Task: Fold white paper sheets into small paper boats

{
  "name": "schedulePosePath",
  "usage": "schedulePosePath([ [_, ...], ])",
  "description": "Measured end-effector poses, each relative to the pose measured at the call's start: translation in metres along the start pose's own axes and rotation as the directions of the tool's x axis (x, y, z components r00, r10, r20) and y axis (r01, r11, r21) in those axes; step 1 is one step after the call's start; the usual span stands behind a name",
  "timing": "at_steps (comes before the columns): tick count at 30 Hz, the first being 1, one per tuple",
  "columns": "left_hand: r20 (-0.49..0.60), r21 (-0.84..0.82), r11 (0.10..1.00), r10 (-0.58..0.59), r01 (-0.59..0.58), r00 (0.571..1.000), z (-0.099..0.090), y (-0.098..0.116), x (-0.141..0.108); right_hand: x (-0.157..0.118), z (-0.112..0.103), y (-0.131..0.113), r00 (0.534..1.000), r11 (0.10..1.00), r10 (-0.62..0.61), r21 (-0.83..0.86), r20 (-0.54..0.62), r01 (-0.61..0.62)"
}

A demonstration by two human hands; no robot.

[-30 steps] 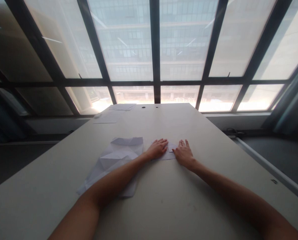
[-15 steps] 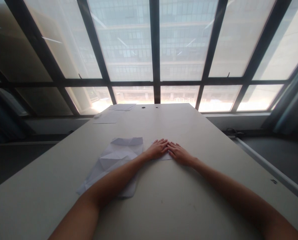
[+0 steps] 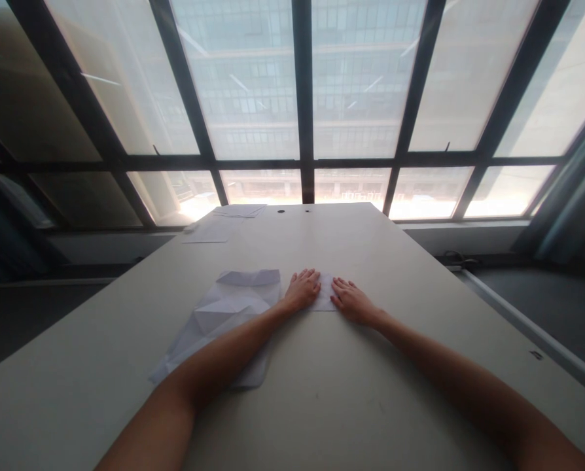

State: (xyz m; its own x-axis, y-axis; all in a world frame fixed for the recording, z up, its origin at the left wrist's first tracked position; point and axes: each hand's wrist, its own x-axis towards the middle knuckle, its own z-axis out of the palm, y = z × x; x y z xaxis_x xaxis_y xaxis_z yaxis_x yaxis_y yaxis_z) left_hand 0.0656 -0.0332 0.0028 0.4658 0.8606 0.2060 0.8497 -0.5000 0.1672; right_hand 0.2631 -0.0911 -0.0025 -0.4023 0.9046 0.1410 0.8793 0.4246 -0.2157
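Observation:
A small piece of white paper [image 3: 326,297] lies flat on the white table [image 3: 351,392] between my hands. My left hand [image 3: 303,289] rests palm down on its left part, fingers stretched out. At its right edge lies my right hand [image 3: 352,301], also flat with the fingers extended. Both hands cover parts of the paper, so its full outline is hidden. Left of it, a larger creased white sheet [image 3: 238,301] spreads across the table, partly under my left forearm.
More white sheets [image 3: 209,230] lie at the far left of the table. Two small dark spots, one a round hole [image 3: 281,211], show near the far edge. A small dark mark [image 3: 536,355] is at the right edge. Large windows [image 3: 258,85] stand beyond.
My left hand has slid left, away from my right hand, and more of the small paper shows between them. My right hand has hardly moved.

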Motion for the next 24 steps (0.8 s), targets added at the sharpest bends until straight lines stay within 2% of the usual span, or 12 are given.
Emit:
schedulePosePath([
  [3, -0.039, 0.027, 0.995, -0.092, 0.093, 0.995, 0.0029, -0.0026, 0.0016, 0.0004, 0.0004, 0.0005, 0.999, 0.998, 0.051, -0.033, -0.016, -0.052],
  [8, -0.034, 0.061, 0.975, -0.210, 0.211, 0.977, 0.0089, -0.0055, 0.0048, 0.0011, 0.0000, 0.0016, 0.994, 0.994, 0.104, -0.031, -0.032, -0.105],
  [14, -0.031, -0.017, 0.995, -0.094, 0.094, 0.995, 0.0102, -0.0088, 0.0067, 0.0010, -0.0005, 0.0017, 0.993, 0.995, 0.100, 0.001, -0.056, -0.100],
  [18, -0.067, -0.049, 0.996, -0.074, 0.070, 0.995, 0.0079, -0.0091, 0.0072, 0.0010, -0.0012, 0.0012, 0.993, 0.994, 0.106, 0.007, -0.055, -0.106],
  [21, -0.116, -0.124, 0.992, -0.036, 0.022, 0.993, 0.0066, -0.0097, 0.0081, 0.0010, -0.0013, 0.0009, 0.992, 0.994, 0.105, 0.012, -0.063, -0.105],
  [24, -0.202, -0.237, 0.968, 0.027, -0.076, 0.979, 0.0053, -0.0103, 0.0090, 0.0009, -0.0011, 0.0006, 0.991, 0.993, 0.113, 0.024, -0.064, -0.112],
])
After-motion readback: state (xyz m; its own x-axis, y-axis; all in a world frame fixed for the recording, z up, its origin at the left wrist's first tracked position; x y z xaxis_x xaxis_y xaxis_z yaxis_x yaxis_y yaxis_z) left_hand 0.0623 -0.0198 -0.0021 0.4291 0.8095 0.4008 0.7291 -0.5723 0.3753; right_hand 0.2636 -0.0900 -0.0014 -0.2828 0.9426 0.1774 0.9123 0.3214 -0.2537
